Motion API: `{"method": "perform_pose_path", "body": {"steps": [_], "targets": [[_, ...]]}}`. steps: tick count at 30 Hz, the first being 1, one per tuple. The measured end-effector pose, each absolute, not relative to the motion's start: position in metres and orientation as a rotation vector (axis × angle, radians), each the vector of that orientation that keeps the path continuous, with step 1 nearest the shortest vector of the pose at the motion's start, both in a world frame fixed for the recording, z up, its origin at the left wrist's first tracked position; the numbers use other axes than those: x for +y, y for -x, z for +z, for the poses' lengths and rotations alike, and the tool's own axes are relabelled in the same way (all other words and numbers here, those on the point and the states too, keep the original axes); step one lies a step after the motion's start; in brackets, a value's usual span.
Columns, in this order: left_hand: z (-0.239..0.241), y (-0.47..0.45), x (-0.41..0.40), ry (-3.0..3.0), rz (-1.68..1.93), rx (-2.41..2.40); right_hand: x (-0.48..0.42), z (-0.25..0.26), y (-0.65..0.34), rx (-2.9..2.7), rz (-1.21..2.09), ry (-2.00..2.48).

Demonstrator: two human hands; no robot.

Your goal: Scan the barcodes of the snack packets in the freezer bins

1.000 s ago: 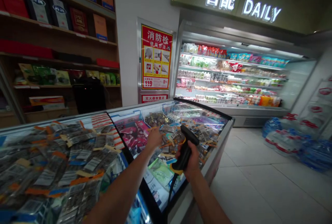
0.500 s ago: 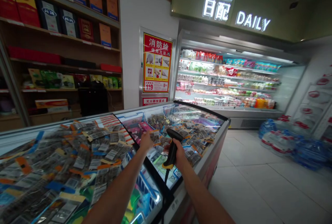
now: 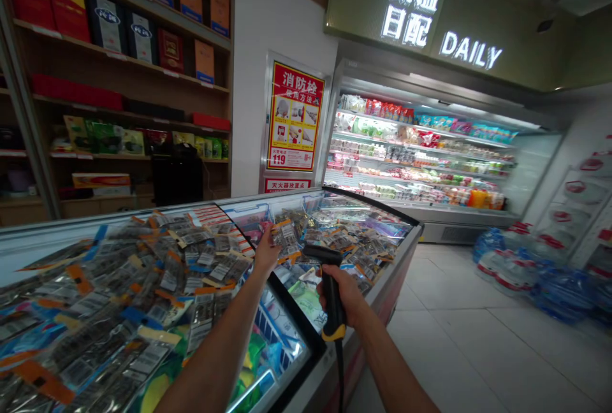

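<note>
My left hand [image 3: 266, 253] is closed on a small clear packet [image 3: 285, 236] with an orange top, lifted a little above the glass lid of the chest freezer [image 3: 344, 349]. My right hand [image 3: 342, 295] grips the handle of a black barcode scanner [image 3: 327, 285] with a yellow base; its head points left toward the packet. The scanner's cable hangs down past the freezer's edge. Several similar packets [image 3: 143, 285] with barcode labels lie heaped over the freezer lid.
Wooden shelves [image 3: 119, 69] with boxed goods stand behind the freezer at the left. A red fire-hydrant poster [image 3: 294, 116] hangs on the white wall. An open refrigerated case [image 3: 421, 158] lines the back. Packs of bottled water [image 3: 535, 269] sit on the tiled floor at right.
My left hand has lifted a packet off the pile. The right hand has tilted the scanner so that its head faces the packet. The view has shifted slightly.
</note>
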State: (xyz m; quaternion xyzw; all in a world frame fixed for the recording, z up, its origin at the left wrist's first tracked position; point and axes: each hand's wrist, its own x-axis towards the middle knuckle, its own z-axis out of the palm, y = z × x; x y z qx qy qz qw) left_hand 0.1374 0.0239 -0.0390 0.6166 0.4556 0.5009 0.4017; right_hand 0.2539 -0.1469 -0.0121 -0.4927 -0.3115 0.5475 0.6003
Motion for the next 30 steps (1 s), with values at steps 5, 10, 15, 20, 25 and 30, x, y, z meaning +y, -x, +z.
{"method": "perform_pose_path", "body": {"steps": [5,10,15,20,25,30], "targets": [[-0.032,-0.13,0.018,-1.696,1.303,1.181,-0.154,-0.017,-0.241,-0.754,1.274,1.161],[-0.028,-0.129,0.014,-1.751,1.283,1.191,-0.159,-0.013,-0.24,-0.733,1.274,1.149],[-0.018,-0.11,0.012,-1.94,1.18,1.335,-0.161,-0.008,-0.25,-0.611,1.208,1.146],[-0.016,-0.067,0.013,-2.176,0.854,1.607,-0.159,-0.009,-0.258,-0.504,1.187,1.143],[-0.011,-0.032,0.009,-2.38,0.664,1.818,-0.158,-0.013,-0.264,-0.475,1.185,1.108],[0.001,-0.035,-0.007,-2.373,0.73,2.12,-0.164,-0.014,-0.272,-0.457,1.157,1.09]]}}
